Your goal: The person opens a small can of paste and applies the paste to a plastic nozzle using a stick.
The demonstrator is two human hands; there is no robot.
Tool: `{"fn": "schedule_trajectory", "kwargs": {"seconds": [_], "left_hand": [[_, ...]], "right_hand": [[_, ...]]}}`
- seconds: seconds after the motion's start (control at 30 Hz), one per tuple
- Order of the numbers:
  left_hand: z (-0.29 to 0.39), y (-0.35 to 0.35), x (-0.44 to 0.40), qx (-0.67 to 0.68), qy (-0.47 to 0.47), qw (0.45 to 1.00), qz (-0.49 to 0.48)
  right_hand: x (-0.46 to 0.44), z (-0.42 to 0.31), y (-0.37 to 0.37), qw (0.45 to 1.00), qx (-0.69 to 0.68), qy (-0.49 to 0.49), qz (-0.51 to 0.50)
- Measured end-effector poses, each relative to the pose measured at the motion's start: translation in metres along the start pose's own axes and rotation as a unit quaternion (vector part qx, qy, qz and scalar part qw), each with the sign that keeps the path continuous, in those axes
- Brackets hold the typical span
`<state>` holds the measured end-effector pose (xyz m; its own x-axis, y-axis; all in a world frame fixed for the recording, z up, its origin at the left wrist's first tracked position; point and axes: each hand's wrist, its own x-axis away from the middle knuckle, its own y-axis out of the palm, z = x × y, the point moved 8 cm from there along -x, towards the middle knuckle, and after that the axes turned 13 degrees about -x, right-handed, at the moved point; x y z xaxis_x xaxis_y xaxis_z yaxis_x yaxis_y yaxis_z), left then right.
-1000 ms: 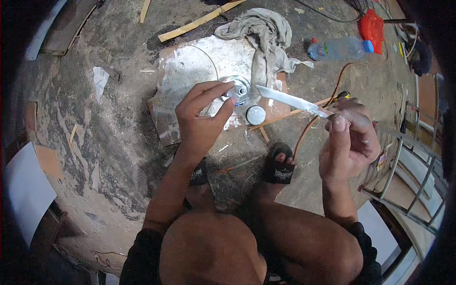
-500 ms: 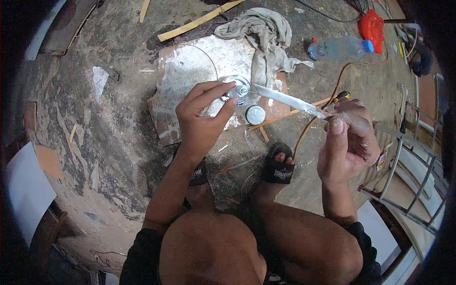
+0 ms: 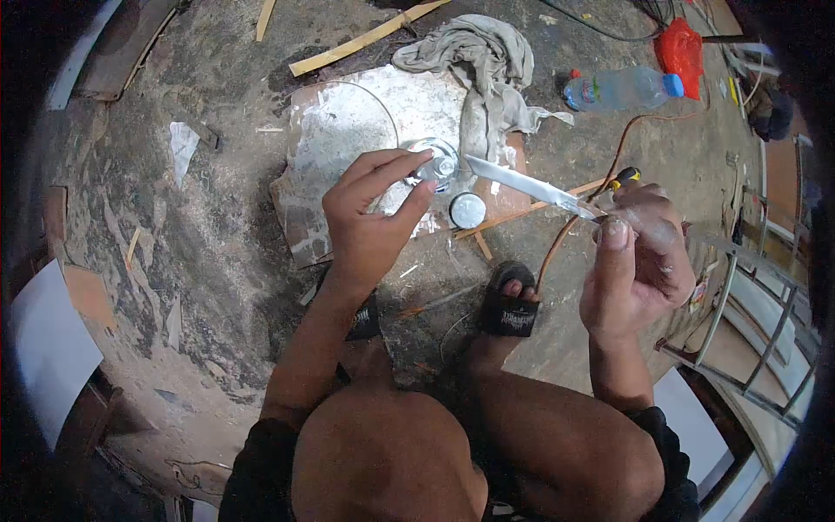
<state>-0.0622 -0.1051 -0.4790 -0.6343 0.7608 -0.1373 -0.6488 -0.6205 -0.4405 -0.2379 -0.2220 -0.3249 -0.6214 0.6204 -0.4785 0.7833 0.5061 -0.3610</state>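
My left hand (image 3: 376,204) pinches the side of a small round silvery container (image 3: 444,163), its thumb and fingers closed on the rim. I cannot make out exactly what the container is. My right hand (image 3: 639,252) is closed on the near end of a long, narrow white strip (image 3: 526,184), perhaps a blade or a coated slat. The strip's far tip points left, close beside the container. Below the container, a round whitish lid or cap (image 3: 468,210) lies on the stained board (image 3: 330,130).
A crumpled grey cloth (image 3: 500,61) lies at the board's upper edge. Farther right are a plastic bottle (image 3: 622,89) with a blue cap and a red plastic bag (image 3: 678,54). Wooden strips (image 3: 365,36), a brown cable (image 3: 622,148) and a metal frame (image 3: 748,270) are around.
The white strip has tilted very slightly in my right hand. My left hand and the container have hardly moved.
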Motion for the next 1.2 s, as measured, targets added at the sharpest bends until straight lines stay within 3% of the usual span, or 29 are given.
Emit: {"fn": "schedule_trajectory", "kwargs": {"seconds": [0.27, 0.47, 0.67, 0.77, 1.2], "left_hand": [[0.000, -0.001, 0.001, -0.004, 0.006, 1.000, 0.012], [0.001, -0.002, 0.000, 0.002, -0.001, 1.000, 0.022], [0.004, -0.002, -0.001, -0.020, -0.001, 1.000, -0.001], [0.001, -0.001, 0.000, 0.000, -0.007, 1.000, 0.006], [0.000, -0.002, -0.001, -0.003, -0.011, 1.000, 0.001]], "right_hand": [[0.001, 0.003, -0.005, 0.999, -0.021, -0.018, 0.041], [0.002, 0.000, 0.000, 1.000, -0.013, 0.000, 0.001], [0.002, 0.001, 0.000, 1.000, 0.001, 0.022, -0.002], [0.001, 0.004, -0.004, 0.999, -0.014, -0.033, 0.034], [0.012, 0.035, 0.017, 1.000, 0.019, -0.001, 0.024]]}}
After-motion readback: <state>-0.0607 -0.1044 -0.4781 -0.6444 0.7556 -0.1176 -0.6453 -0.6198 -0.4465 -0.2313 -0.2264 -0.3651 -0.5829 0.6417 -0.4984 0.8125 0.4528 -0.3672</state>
